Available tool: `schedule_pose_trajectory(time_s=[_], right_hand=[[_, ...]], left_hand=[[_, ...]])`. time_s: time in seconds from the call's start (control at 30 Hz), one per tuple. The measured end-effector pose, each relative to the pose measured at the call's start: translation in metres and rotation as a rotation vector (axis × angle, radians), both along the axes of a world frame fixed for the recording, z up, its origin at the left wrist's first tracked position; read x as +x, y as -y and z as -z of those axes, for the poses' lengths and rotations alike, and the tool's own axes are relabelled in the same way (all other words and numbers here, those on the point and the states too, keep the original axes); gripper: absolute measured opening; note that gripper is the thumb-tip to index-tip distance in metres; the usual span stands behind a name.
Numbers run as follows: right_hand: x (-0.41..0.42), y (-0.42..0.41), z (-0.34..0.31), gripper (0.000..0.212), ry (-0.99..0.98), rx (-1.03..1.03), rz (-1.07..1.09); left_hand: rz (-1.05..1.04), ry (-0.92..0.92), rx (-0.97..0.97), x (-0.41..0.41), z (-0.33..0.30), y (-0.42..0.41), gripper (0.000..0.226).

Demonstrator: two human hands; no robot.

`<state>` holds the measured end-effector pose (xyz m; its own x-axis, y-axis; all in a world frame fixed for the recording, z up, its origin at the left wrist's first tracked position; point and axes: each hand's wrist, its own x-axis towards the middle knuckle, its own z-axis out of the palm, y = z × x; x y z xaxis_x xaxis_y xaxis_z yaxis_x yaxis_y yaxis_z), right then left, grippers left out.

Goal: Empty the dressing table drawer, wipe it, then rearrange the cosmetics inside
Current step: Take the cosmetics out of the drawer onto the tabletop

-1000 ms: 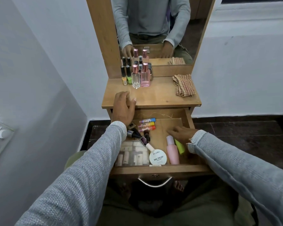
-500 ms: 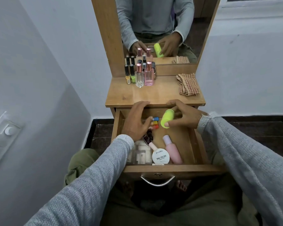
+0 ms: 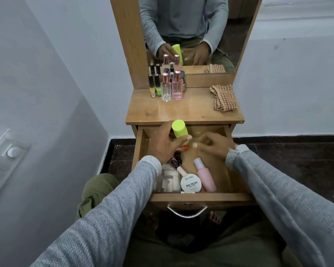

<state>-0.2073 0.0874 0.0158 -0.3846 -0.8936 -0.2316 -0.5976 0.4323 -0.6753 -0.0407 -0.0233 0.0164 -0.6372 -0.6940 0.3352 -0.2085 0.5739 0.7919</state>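
While our left hand (image 3: 165,145) grips the lime-green bottle (image 3: 179,132) upright at frame centre, above the open drawer (image 3: 201,196), our right hand (image 3: 212,145) hovers beside it, fingers loosely curled, holding nothing. Lower down lie a pink bottle (image 3: 205,175) and a nail polish remover tub (image 3: 191,183).

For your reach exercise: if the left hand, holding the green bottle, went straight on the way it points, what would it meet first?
Probably the front edge of the dressing table top, just beyond the left hand and green bottle; depth is unclear.
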Motion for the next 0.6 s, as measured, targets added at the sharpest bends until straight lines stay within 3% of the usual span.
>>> schedule_pose_trajectory(time_s=[0.07,0.17,0.4,0.6], right_hand=[[0.003,-0.003,0.009,0.044,-0.255,0.231,-0.095],[0.014,-0.009,0.02,0.036,-0.296,0.447,-0.153],[0.017,-0.013,0.036,0.033,-0.258,0.414,-0.094],[0.009,-0.014,0.022,0.031,-0.147,0.164,-0.029]], left_hand=[[-0.031,0.004,-0.003,0.0,-0.007,0.003,0.043],[-0.072,0.005,-0.009,0.0,-0.014,0.005,0.038],[-0.122,0.029,-0.005,0.002,-0.021,0.011,0.037],[-0.162,-0.032,0.017,0.001,-0.023,0.017,0.038]])
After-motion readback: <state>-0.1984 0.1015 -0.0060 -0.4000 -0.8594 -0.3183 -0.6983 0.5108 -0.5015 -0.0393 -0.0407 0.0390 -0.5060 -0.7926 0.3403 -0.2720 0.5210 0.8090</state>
